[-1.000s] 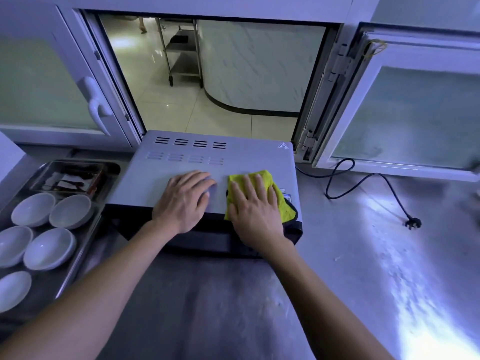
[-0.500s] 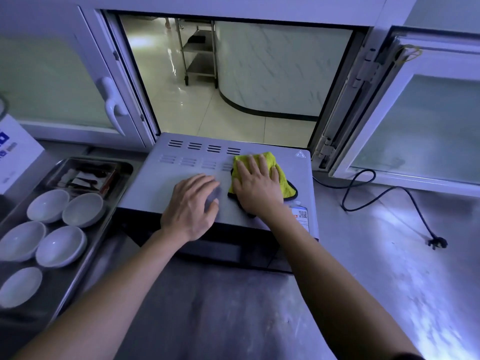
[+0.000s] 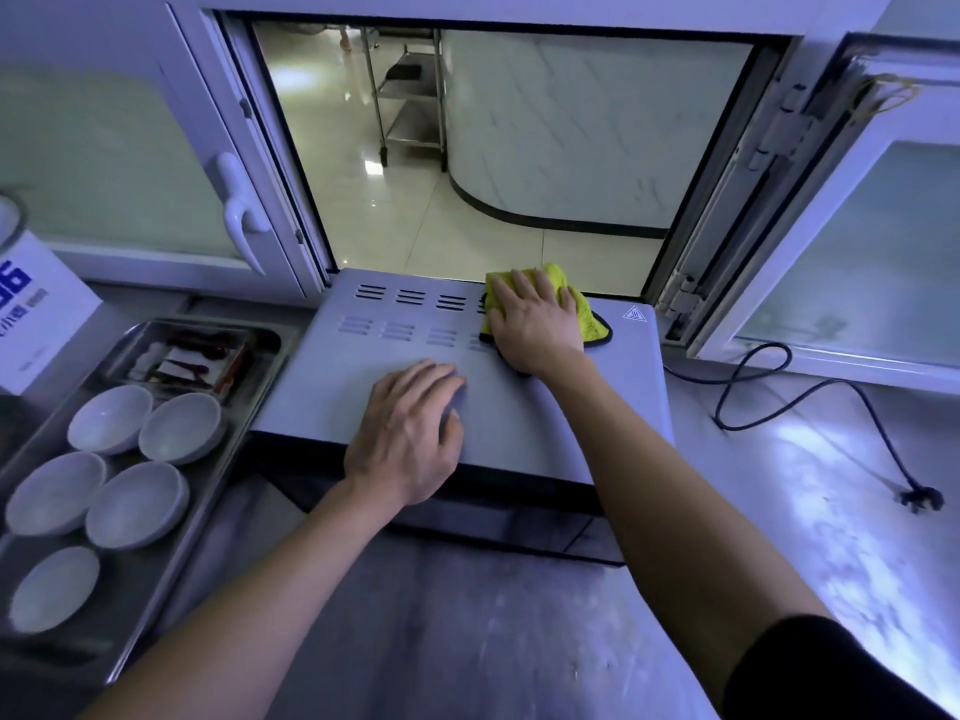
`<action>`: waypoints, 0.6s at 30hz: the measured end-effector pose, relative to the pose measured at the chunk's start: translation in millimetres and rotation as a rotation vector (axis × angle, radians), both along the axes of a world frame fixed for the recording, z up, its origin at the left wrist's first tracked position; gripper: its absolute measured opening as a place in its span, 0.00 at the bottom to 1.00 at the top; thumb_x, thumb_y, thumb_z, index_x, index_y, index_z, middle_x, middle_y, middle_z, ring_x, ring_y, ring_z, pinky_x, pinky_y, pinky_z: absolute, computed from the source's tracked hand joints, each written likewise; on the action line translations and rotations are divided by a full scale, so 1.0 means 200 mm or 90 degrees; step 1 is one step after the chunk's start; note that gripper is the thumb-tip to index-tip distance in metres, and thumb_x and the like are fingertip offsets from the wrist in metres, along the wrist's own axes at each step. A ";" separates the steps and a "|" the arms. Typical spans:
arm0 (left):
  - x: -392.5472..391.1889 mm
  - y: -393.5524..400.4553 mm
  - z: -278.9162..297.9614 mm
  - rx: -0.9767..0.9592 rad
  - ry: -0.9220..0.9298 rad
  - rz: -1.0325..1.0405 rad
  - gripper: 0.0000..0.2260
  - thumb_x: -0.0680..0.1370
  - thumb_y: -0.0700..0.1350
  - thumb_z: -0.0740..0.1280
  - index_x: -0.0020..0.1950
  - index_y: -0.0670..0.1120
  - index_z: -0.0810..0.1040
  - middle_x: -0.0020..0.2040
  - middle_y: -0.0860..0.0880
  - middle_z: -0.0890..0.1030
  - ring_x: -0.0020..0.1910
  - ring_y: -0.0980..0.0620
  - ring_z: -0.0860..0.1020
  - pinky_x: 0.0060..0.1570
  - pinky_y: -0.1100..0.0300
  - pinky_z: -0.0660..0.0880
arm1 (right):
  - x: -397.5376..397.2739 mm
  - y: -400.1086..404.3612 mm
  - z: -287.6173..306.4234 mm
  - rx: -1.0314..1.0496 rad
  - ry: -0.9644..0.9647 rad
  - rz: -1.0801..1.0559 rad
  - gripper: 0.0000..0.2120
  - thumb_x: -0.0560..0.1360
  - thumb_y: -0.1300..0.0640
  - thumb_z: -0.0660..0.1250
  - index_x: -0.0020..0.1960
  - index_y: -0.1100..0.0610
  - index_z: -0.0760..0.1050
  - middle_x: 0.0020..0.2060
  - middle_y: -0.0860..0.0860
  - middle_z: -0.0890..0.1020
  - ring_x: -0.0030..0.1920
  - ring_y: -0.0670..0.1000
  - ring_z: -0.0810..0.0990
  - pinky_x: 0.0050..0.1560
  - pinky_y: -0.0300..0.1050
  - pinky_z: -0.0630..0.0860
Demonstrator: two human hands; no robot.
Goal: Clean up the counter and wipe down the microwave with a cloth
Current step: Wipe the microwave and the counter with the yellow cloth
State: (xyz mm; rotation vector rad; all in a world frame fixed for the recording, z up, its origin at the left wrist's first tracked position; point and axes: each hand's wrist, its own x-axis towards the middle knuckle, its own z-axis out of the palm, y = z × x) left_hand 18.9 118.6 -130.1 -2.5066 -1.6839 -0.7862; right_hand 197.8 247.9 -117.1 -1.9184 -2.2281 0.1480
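**Now the cloth has reached the back edge of the microwave top**

Over the last second our right hand point(image 3: 535, 324) has pushed the yellow microfibre cloth with its dark trim point(image 3: 582, 311) from the front right corner of the top panel up to the rear, where it now lies over the last vent slots, beside the warning triangle. We judge that one full stroke front to back is done on the right side; the left part of the panel, the sides and the door remain to be wiped.

Counting from left to right: one white cardboard box with blue print point(image 3: 36, 314); one long steel tray point(image 3: 156, 579) carrying five shallow white ceramic bowls point(image 3: 135, 504) and one smaller steel pan of dark utensils point(image 3: 192, 358); one grey metal microwave point(image 3: 519, 407); one cloth; one black power cord point(image 3: 810, 392), unplugged, lying on the steel counter point(image 3: 779, 537).

Our left hand point(image 3: 408, 433) rests flat with relaxed fingers on the front of the microwave top, steadying it and holding nothing. Our right hand presses the cloth down with straight, spread fingers rather than clutching it.
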 end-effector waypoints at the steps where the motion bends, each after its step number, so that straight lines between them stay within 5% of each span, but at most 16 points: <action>1: 0.00 0.00 0.00 -0.002 -0.004 0.002 0.20 0.74 0.46 0.59 0.63 0.43 0.78 0.65 0.46 0.78 0.67 0.47 0.73 0.68 0.49 0.68 | 0.00 -0.04 0.00 0.003 0.000 0.005 0.23 0.81 0.46 0.48 0.75 0.45 0.59 0.76 0.48 0.62 0.78 0.55 0.53 0.74 0.65 0.54; 9: -0.07 0.04 0.04 -0.072 -0.234 -0.048 0.15 0.77 0.38 0.62 0.63 0.41 0.78 0.62 0.45 0.80 0.63 0.46 0.76 0.66 0.48 0.72 | -0.12 -0.52 0.04 -0.002 0.005 -0.018 0.21 0.83 0.46 0.50 0.74 0.47 0.61 0.76 0.46 0.61 0.79 0.52 0.50 0.74 0.62 0.53; 18: -0.57 0.16 0.09 -0.009 -0.008 -0.146 0.15 0.78 0.46 0.58 0.54 0.44 0.83 0.53 0.48 0.83 0.54 0.46 0.79 0.56 0.48 0.75 | -0.47 -1.03 0.00 0.025 -0.019 -0.068 0.27 0.81 0.42 0.45 0.77 0.47 0.61 0.77 0.47 0.62 0.79 0.56 0.54 0.74 0.63 0.57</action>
